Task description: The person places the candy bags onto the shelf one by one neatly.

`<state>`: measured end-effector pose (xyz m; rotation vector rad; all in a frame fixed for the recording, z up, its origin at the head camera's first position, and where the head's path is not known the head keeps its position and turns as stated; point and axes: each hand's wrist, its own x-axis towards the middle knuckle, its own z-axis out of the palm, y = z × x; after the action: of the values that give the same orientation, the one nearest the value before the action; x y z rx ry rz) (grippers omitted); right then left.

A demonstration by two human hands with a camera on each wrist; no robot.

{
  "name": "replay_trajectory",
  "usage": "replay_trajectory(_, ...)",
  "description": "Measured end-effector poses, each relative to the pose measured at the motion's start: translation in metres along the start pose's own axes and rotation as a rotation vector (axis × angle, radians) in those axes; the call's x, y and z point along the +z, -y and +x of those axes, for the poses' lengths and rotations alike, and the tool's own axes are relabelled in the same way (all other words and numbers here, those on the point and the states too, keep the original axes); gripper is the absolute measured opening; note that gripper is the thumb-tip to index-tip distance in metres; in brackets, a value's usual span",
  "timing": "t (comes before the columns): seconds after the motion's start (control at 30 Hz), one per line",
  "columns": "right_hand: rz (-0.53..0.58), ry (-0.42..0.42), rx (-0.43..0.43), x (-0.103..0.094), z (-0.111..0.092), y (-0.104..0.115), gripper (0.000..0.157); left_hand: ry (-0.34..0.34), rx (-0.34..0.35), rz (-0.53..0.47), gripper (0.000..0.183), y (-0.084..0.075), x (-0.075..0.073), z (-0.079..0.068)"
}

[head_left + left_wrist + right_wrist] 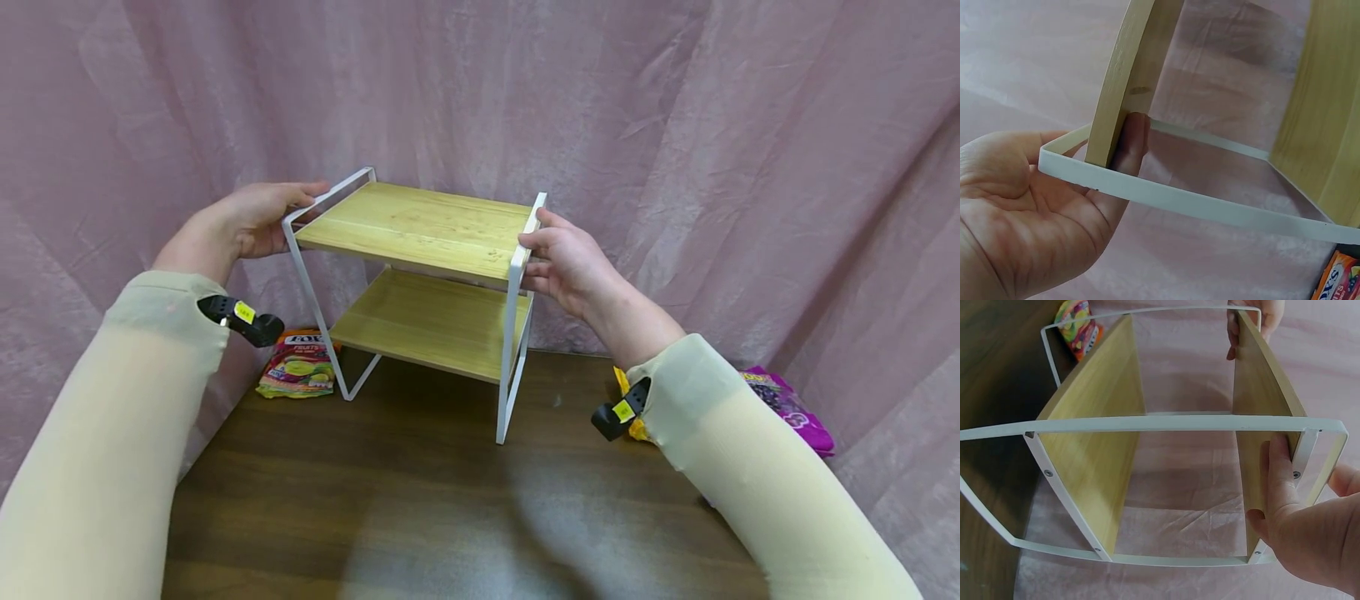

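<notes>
A two-tier shelf rack (420,225) with light wooden boards and white metal side frames stands at the back of the brown table, slightly askew. My left hand (262,218) grips its upper left side; in the left wrist view the fingers (1132,140) reach under the top board (1107,106) past the white frame (1166,195). On the opposite side my right hand (570,262) holds the upper frame, thumb above. Seen from the right wrist, its fingers (1280,472) press against the underside of the top board (1260,387). The lower board (435,321) carries nothing.
A red and green snack packet (300,364) lies behind the rack's left leg. To the right, a purple packet (795,417) and a yellow packet (637,427) lie partly behind my right forearm. Pink curtains (465,92) hang behind the brown table (420,517).
</notes>
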<state>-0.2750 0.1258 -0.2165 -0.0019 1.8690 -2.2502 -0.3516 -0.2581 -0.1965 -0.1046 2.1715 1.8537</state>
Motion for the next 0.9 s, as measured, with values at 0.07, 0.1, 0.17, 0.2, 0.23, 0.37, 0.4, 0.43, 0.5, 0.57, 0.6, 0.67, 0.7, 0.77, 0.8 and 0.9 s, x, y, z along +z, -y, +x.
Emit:
replay_trajectory(0.07,-0.001,0.009,-0.003,-0.0011,-0.0003,-0.0002,0.075,0.006,0.004,0.012,0.052,-0.0002,0.0006,0.0)
replay_trajectory(0.1,0.004,0.014,-0.005,-0.0014,-0.0004,-0.0003,0.075,0.005,0.006,0.02,0.052,-0.0004,0.0009,0.0002)
replay_trajectory(0.17,0.011,0.021,-0.013,-0.0014,-0.0002,-0.0008,0.076,0.013,0.007,0.035,0.053,-0.001,0.0017,0.0011)
replay_trajectory(0.2,0.013,0.025,-0.017,-0.0013,0.0001,-0.0012,0.076,0.014,0.007,0.038,0.054,-0.0015,0.0021,0.002)
replay_trajectory(0.23,0.013,0.028,-0.02,-0.001,0.0004,-0.0017,0.077,0.01,0.006,0.04,0.055,-0.002,0.0025,0.0029)
replay_trajectory(0.37,0.002,0.031,-0.025,0.0012,0.0023,-0.0033,0.078,-0.018,-0.002,0.028,0.055,-0.004,0.0029,0.0064)
replay_trajectory(0.4,-0.001,0.034,-0.022,0.0021,0.003,-0.0035,0.078,-0.026,-0.006,0.019,0.055,-0.0043,0.0022,0.007)
replay_trajectory(0.43,-0.004,0.037,-0.018,0.0029,0.0035,-0.0036,0.078,-0.032,-0.011,0.015,0.054,-0.0043,0.0012,0.0074)
replay_trajectory(0.5,-0.004,0.04,-0.014,0.0047,0.0042,-0.0036,0.078,-0.046,-0.016,0.017,0.053,-0.0035,-0.0006,0.008)
replay_trajectory(0.57,-0.005,0.043,-0.011,0.006,0.004,-0.0032,0.076,-0.047,-0.017,0.025,0.052,-0.002,-0.0023,0.0086)
replay_trajectory(0.6,-0.005,0.044,-0.01,0.0061,0.004,-0.0032,0.076,-0.047,-0.015,0.033,0.052,-0.0013,-0.0029,0.0087)
replay_trajectory(0.67,-0.005,0.047,-0.011,0.0066,0.003,-0.0032,0.075,-0.046,-0.005,0.061,0.052,0.0003,-0.0032,0.0079)
replay_trajectory(0.7,-0.002,0.05,-0.013,0.0064,0.0025,-0.0031,0.075,-0.035,0.001,0.07,0.052,0.0007,-0.0032,0.0076)
replay_trajectory(0.77,-0.003,0.057,-0.017,0.0053,0.0015,-0.0031,0.076,-0.015,0.007,0.084,0.052,0.0006,-0.0025,0.0064)
replay_trajectory(0.8,-0.005,0.059,-0.018,0.0045,0.0008,-0.003,0.076,-0.008,0.009,0.089,0.052,0.0002,-0.0018,0.0056)
replay_trajectory(0.9,-0.018,0.064,-0.02,0.0017,-0.0004,-0.0025,0.076,0.008,0.001,0.083,0.052,-0.0013,-0.0002,0.0029)
